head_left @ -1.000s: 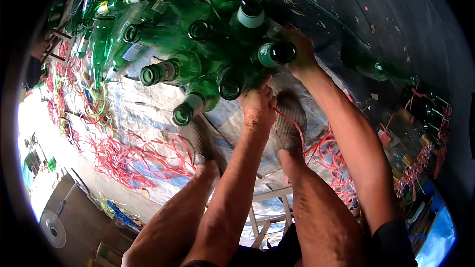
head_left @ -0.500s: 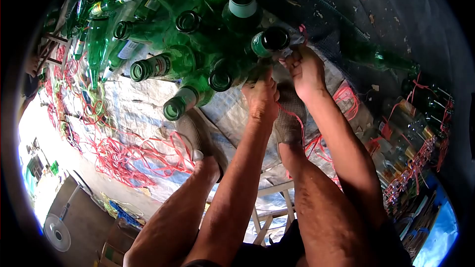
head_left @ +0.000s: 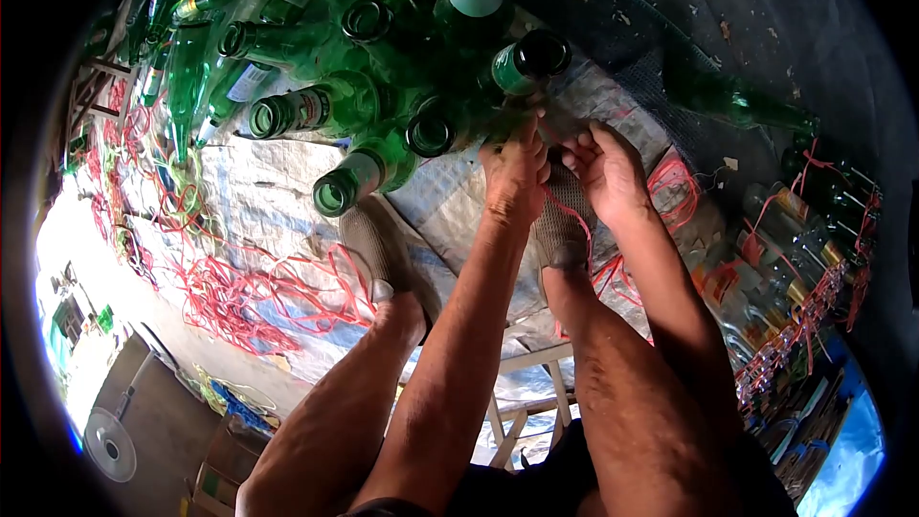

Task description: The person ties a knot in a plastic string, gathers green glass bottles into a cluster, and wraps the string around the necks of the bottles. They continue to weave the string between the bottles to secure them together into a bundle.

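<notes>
Several green glass bottles (head_left: 369, 101) stand and lean in a cluster, mouths toward me. My left hand (head_left: 517, 168) is closed at the near side of the cluster, below a bottle with a dark mouth (head_left: 543, 54). A strand of pink plastic string (head_left: 579, 215) runs down from that fist; its other end is hidden among the bottles. Just right of it is my right hand (head_left: 613, 172), fingers curled in and thumb near the fingertips. What lies between those fingers, if anything, cannot be made out. Both hands are above my right sock (head_left: 560, 215).
Tangled pink string (head_left: 235, 311) lies on the woven sheet (head_left: 278, 177) at left. More green bottles (head_left: 187, 86) lie at far left. A single green bottle (head_left: 737, 105) lies at right, above bundled clear bottles (head_left: 775, 258). A wooden stool (head_left: 536, 359) is below me.
My right hand has come down toward me, away from the dark bottle mouth. My left hand has stayed nearly in place. The pink string end near the bottle no longer shows.
</notes>
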A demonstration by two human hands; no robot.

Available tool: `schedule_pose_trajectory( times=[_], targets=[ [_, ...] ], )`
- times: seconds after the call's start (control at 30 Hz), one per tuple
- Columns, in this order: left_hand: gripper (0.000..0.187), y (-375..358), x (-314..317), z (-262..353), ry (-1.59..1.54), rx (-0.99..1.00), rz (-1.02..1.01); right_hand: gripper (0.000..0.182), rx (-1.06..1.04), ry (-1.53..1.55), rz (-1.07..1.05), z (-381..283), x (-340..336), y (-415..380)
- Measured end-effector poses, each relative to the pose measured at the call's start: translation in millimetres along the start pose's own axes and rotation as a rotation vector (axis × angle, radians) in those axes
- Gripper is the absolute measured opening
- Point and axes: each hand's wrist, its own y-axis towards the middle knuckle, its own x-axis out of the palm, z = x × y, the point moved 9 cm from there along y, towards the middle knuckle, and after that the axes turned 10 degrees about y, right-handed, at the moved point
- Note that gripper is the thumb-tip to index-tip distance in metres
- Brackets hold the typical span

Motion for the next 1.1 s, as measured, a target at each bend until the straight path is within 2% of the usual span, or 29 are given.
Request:
schedule_pose_trajectory(
  times=[0.07, 0.13, 0.2, 0.23, 0.33, 0.5, 0.6, 0.63, 0.73, 0.77, 0.87, 1.0, 1.1],
  targets=[
    [0.013, 2, -1, -1, 0.016, 0.016, 0.001, 0.017, 0.021, -0.085, 0.002, -7, -8, -7],
    [0.013, 3, -3, -1, 0.04, 0.03, 0.004, 0.023, -0.048, -0.329, 0.069, -23, -11, -22],
    [0.013, 5, -3, 0, 0.057, 0.055, -0.009, 0.028, -0.039, -0.646, 0.095, -37, -10, -37],
    [0.014, 5, -4, 0, 0.064, 0.069, -0.015, 0.025, -0.058, -0.888, 0.127, -49, 1, -46],
    [0.015, 7, -6, 0, 0.131, 0.113, 0.016, 0.022, -0.804, -1.584, 0.031, -83, 44, -63],
    [0.016, 13, -13, -1, 0.209, 0.184, 0.047, 0.021, -1.13, -1.671, -0.138, -81, 126, -75],
    [0.016, 12, -13, 6, 0.237, 0.236, 0.05, 0.018, -1.069, -1.559, -0.194, -82, 138, -63],
    [0.016, 12, -12, 7, 0.241, 0.257, 0.046, 0.017, -0.975, -1.411, -0.306, -77, 139, -54],
    [0.017, 12, -13, 6, 0.266, 0.255, 0.04, 0.023, -0.655, -1.348, -0.43, -50, 141, -29],
    [0.018, 12, -13, 5, 0.268, 0.261, 0.046, 0.022, -0.463, -1.342, -0.384, -40, 134, -20],
    [0.019, 17, -20, 0, 0.29, 0.28, 0.067, 0.021, -0.401, -1.186, -0.491, -22, 128, -2],
    [0.02, 17, -23, -1, 0.331, 0.253, 0.078, 0.02, -0.551, -1.251, -0.489, -24, 136, 0],
    [0.027, 10, -22, -1, 0.339, 0.247, 0.072, 0.019, -0.436, -1.119, -0.44, -22, 129, 6]
  ],
)
